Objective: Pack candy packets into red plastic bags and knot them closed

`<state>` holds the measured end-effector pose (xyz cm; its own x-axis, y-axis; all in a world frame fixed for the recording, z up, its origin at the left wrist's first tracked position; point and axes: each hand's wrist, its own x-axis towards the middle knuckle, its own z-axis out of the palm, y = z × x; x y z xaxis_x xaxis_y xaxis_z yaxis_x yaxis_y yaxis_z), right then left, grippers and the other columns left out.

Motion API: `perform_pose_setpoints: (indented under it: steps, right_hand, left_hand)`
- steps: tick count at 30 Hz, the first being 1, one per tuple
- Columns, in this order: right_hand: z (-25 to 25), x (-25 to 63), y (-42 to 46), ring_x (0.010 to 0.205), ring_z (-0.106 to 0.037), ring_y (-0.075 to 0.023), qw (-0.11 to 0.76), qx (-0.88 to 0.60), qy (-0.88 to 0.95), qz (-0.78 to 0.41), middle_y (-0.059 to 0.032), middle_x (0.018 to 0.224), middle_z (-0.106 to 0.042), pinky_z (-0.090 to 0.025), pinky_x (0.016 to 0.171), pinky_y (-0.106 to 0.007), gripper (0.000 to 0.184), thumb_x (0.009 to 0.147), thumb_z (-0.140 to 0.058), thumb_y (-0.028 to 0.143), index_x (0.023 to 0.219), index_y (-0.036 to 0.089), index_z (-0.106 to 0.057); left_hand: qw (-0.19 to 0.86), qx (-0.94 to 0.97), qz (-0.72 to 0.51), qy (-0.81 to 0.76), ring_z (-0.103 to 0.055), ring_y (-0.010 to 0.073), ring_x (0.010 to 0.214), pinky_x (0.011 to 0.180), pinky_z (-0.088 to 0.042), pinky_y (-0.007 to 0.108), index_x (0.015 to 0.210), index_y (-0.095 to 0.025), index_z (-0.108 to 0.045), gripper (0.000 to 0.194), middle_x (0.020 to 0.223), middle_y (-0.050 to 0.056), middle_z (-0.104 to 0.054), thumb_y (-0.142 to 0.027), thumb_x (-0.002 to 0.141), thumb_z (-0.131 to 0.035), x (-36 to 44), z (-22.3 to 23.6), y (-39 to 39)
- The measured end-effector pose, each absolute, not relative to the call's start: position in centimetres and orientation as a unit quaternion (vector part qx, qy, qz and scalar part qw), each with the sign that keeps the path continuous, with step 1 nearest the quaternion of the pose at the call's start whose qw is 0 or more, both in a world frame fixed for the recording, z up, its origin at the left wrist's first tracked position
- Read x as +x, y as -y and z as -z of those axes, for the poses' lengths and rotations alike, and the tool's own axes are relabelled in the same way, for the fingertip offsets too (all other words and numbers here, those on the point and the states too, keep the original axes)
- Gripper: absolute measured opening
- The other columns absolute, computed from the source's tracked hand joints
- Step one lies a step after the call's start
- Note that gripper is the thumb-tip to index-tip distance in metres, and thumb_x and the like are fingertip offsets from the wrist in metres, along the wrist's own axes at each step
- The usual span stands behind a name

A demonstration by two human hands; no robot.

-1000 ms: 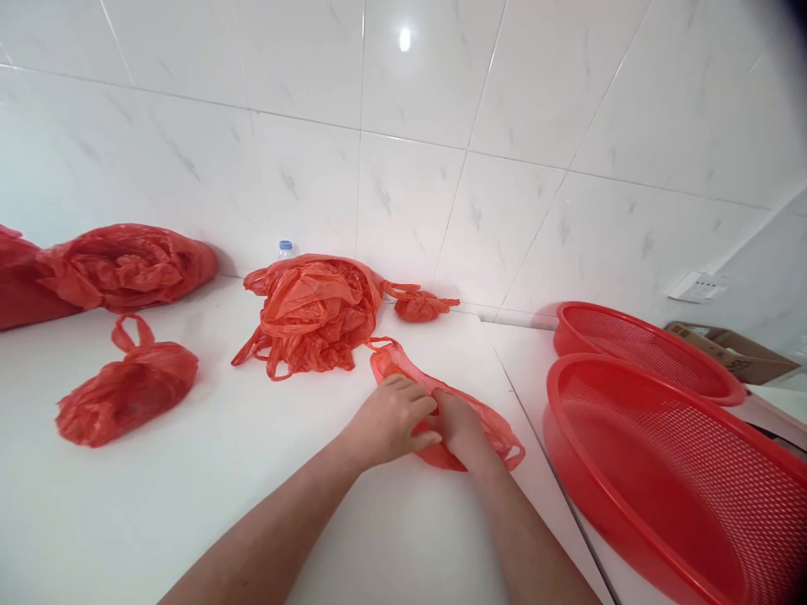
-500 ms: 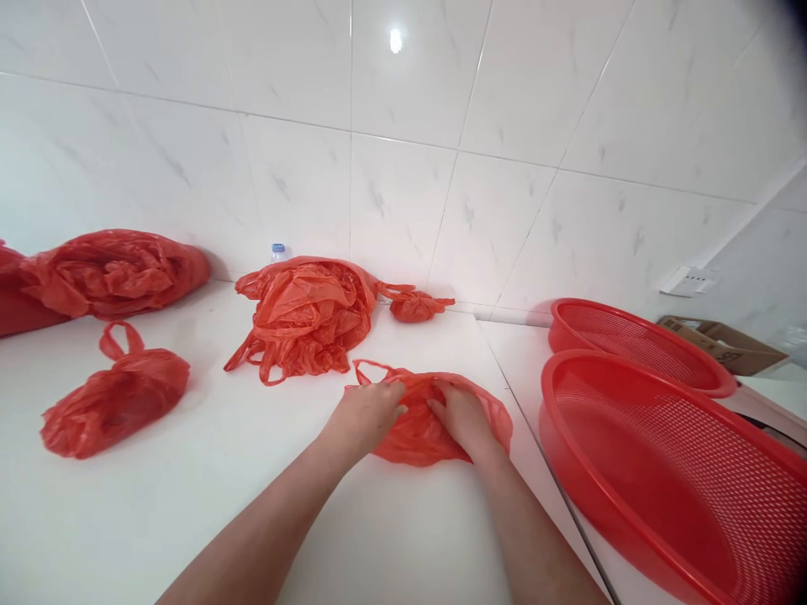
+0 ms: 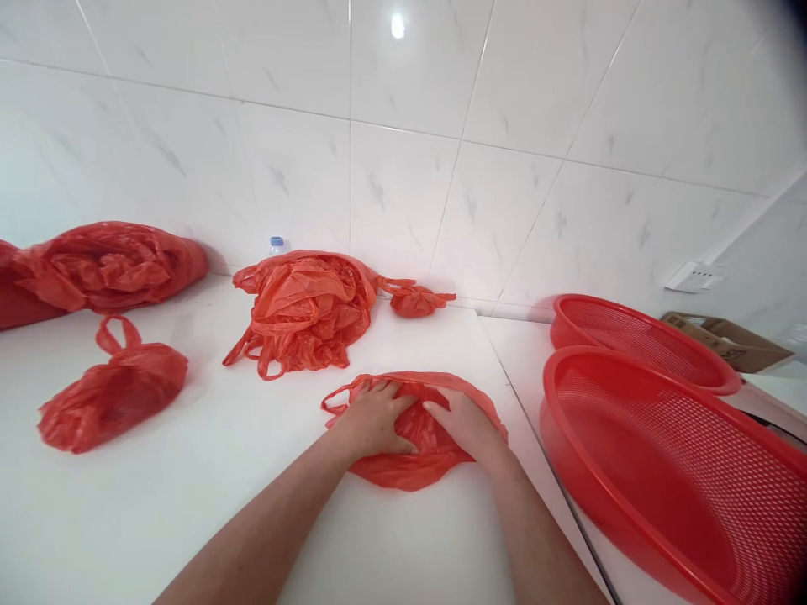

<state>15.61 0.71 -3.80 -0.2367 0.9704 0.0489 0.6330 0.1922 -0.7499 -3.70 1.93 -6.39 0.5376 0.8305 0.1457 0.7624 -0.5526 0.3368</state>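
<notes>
A red plastic bag (image 3: pixel 403 473) lies on the white table in front of me, its mouth spread wide and facing up. My left hand (image 3: pixel 377 420) rests in the left side of the opening, fingers spread against the plastic and thumb apart. Into the right side reaches my right hand (image 3: pixel 463 420); its thumb and part of a finger show apart, while the other fingertips are hidden by the bag. One handle loop of the bag sticks out to the left of my left hand.
Behind the bag sits a heap of crumpled red bags (image 3: pixel 308 315), with a small knotted bag (image 3: pixel 416 301) beside it. A filled red bag (image 3: pixel 117 395) lies left, a large bundle (image 3: pixel 119 269) behind it. Red mesh baskets (image 3: pixel 630 470) stand right, near a cardboard box (image 3: pixel 731 340).
My left hand has turned from a closed grip on the bag's edge to spread fingers inside the opening. The bag's mouth is wider, its near edge pulled toward me.
</notes>
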Motion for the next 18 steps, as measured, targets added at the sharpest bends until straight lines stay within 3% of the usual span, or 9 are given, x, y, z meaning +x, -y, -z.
perform_pose_setpoints:
  steps: [4, 7, 8, 11, 15, 18]
  right_hand:
    - [4.3, 15.8, -1.1, 0.089, -0.061, -0.0167, 0.259, -0.595, 0.707, -0.282, -0.0014, 0.101, -0.067, -0.044, 0.077, -0.029, 0.030, 0.082, -0.045, 0.022, 0.105, 0.025, -0.063]
    - [4.9, 15.6, -1.4, 0.089, -0.061, -0.0179, 0.251, -0.596, 0.710, -0.279, -0.0037, 0.102, -0.067, -0.044, 0.075, -0.028, 0.033, 0.076, -0.050, 0.018, 0.106, 0.023, -0.063]
    - [5.1, 15.5, -1.4, 0.088, -0.061, -0.0182, 0.252, -0.585, 0.715, -0.288, -0.0040, 0.100, -0.068, -0.044, 0.074, -0.028, 0.032, 0.075, -0.050, 0.018, 0.104, 0.022, -0.064]
    - [5.5, 15.5, -1.4, 0.079, -0.062, -0.0182, 0.265, -0.560, 0.718, -0.315, -0.0029, 0.089, -0.069, -0.045, 0.069, -0.029, 0.025, 0.076, -0.047, 0.019, 0.091, 0.022, -0.067]
    - [5.6, 16.3, -1.6, 0.081, -0.061, -0.0184, 0.304, -0.595, 0.678, -0.305, -0.0034, 0.090, -0.068, -0.046, 0.069, -0.029, 0.018, 0.075, -0.049, 0.022, 0.085, 0.022, -0.064]
    - [5.6, 17.0, -2.2, 0.076, -0.061, -0.0186, 0.335, -0.639, 0.636, -0.275, -0.0048, 0.086, -0.067, -0.045, 0.065, -0.029, 0.016, 0.075, -0.049, 0.028, 0.082, 0.020, -0.061]
  left_hand:
    - [0.091, 0.875, -0.152, -0.451, -0.050, 0.0300, 0.108, 0.094, -0.037, 0.046, 0.105, -0.027, -0.063, 0.055, 0.111, 0.006, -0.059, -0.053, 0.058, -0.072, -3.3, 5.3, -1.8]
    - [0.078, 0.886, -0.187, -0.418, -0.055, 0.0255, 0.100, 0.087, -0.042, 0.039, 0.097, -0.023, -0.065, 0.023, 0.103, 0.006, -0.063, -0.035, 0.078, -0.058, -2.4, 4.2, -1.2]
    - [0.085, 0.889, -0.198, -0.404, -0.056, 0.0239, 0.100, 0.085, -0.043, 0.037, 0.098, -0.023, -0.064, 0.021, 0.104, 0.005, -0.063, -0.028, 0.082, -0.051, -2.0, 4.0, -0.9]
    - [0.133, 0.887, -0.206, -0.390, -0.054, 0.0243, 0.107, 0.089, -0.043, 0.037, 0.117, -0.026, -0.056, 0.036, 0.119, 0.004, -0.060, -0.026, 0.081, -0.051, -1.1, 4.5, -0.3]
    - [0.227, 0.855, -0.163, -0.437, -0.043, 0.0291, 0.124, 0.094, -0.042, 0.040, 0.142, -0.030, -0.026, 0.083, 0.142, 0.008, -0.040, -0.039, 0.069, -0.066, -1.0, 6.7, -0.2]
    - [0.264, 0.841, -0.113, -0.459, -0.050, 0.0289, 0.118, 0.082, -0.047, 0.038, 0.142, -0.039, -0.022, 0.077, 0.145, 0.006, -0.037, -0.048, 0.075, -0.058, -1.6, 7.7, -0.3]
